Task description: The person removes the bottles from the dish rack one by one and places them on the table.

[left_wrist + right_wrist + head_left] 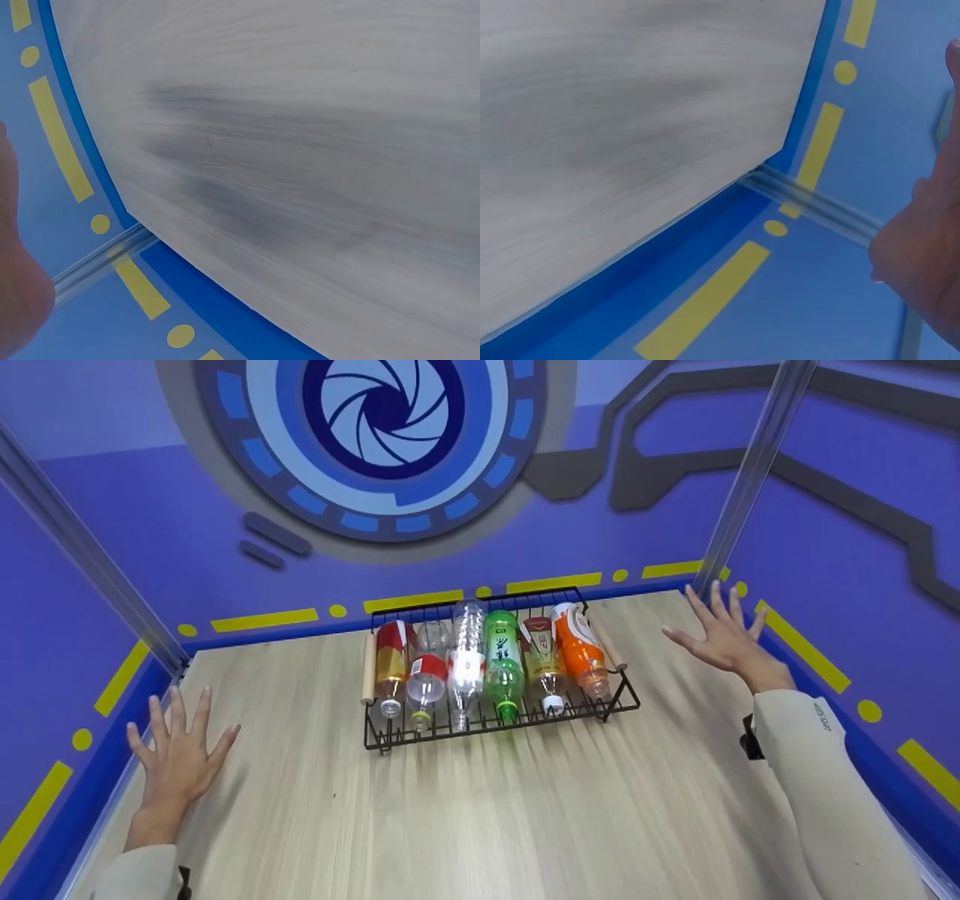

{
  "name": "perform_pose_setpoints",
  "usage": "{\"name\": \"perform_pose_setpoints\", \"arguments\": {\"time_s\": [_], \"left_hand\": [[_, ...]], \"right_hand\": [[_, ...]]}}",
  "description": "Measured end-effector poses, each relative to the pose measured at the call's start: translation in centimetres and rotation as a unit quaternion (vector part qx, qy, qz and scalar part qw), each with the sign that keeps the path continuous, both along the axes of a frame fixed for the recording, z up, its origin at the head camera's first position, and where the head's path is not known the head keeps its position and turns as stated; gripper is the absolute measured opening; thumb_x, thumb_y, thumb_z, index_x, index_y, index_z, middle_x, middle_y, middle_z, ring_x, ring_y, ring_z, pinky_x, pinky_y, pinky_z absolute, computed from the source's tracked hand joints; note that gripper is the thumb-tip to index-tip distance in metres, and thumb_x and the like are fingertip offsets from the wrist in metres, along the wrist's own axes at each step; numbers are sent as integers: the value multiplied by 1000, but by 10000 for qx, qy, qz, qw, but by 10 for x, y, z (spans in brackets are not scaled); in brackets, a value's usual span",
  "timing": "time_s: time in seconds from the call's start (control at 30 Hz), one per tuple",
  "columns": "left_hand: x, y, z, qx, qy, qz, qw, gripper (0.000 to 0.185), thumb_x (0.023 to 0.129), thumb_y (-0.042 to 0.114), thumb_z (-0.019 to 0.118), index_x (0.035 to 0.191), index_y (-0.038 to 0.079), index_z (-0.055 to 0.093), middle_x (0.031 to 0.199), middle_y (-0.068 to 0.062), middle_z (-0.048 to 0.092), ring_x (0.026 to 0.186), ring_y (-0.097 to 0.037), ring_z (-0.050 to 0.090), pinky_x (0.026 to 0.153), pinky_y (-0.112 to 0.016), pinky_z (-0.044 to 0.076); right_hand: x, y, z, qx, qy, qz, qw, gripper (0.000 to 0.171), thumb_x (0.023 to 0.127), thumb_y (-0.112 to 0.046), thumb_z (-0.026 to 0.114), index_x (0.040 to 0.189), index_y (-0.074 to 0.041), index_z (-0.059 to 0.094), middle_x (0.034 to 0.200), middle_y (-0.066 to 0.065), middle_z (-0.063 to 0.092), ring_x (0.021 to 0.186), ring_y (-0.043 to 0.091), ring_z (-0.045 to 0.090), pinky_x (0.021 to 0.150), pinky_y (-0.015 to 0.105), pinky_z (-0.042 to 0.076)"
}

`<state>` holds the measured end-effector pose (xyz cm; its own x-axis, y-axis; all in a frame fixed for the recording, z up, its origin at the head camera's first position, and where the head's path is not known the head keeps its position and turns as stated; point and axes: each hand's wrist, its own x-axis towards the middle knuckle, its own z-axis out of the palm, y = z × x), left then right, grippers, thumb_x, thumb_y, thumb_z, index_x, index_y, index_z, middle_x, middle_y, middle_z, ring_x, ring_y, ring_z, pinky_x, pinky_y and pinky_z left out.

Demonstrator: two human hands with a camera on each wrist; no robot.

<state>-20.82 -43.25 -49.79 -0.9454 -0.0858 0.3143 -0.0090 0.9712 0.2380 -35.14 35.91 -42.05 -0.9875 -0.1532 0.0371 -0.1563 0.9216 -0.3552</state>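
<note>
At the far left, the left hand [178,750] hovers palm down over the wooden table [525,810] near its left edge, fingers spread and straight, holding nothing; in the left wrist view only a sliver of that hand [19,277] shows beside the blue border and a clear corner post [101,259]. Towards the middle, at the back of the table, sits a black wire rack [630,706] with a wooden handle at each end, well apart from both hands. Six plastic bottles lie side by side in it, caps pointing towards the person: from the left, a bottle with a red and gold label [392,660], a clear bottle with a red band [427,671], a ribbed clear bottle [466,660], a green bottle [502,664], a bottle with a red and white label [541,656], and an orange bottle [579,649] leaning against the right end. At the right, the right hand [724,637] is held over the table's back right corner, fingers fanned out and empty, a pale sleeve [825,787] running back from its wrist. The right wrist view shows part of that hand [926,247] above the blue and yellow border.
</note>
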Motion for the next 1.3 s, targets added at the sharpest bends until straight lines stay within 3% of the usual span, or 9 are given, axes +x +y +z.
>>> {"name": "perform_pose_setpoints", "arguments": {"time_s": [0.3,0.6,0.87,1.0,1.3], "left_hand": [[-3,6,11,-82,156,-135,9998,82,102,63,40,165,18,12,168,-30,-2,155,-52,-13,114,-77,-18],[-17,31,34,-497,1047,-583,9916,79,98,49,60,163,20,24,166,-31,17,155,-52,5,116,-79,-2],[-28,53,51,-665,1324,-827,9855,80,97,43,65,163,21,26,169,-25,15,154,-53,10,116,-79,3],[-28,55,48,-548,1215,-865,9873,80,98,47,61,164,24,22,171,-23,11,156,-50,5,117,-77,-1],[-19,46,31,-439,1237,-804,9881,76,100,53,56,163,23,26,168,-27,18,156,-49,5,117,-77,-2]], "right_hand": [[-5,-18,10,83,231,209,9995,92,98,-70,44,165,-25,-1,168,16,-22,152,48,-24,106,75,-31],[-3,-19,8,101,241,262,9993,93,99,-68,45,165,-23,-1,168,20,-20,152,50,-22,106,77,-29],[-4,-30,12,11,269,377,9989,92,98,-68,45,165,-24,-1,168,17,-21,153,46,-24,108,75,-29],[-11,-59,29,146,478,646,9967,90,99,-68,45,165,-27,0,169,14,-20,155,43,-21,110,74,-27],[-21,-171,64,391,951,1607,9816,87,97,-71,43,165,-33,4,169,5,-19,157,35,-17,117,60,-28]]}}
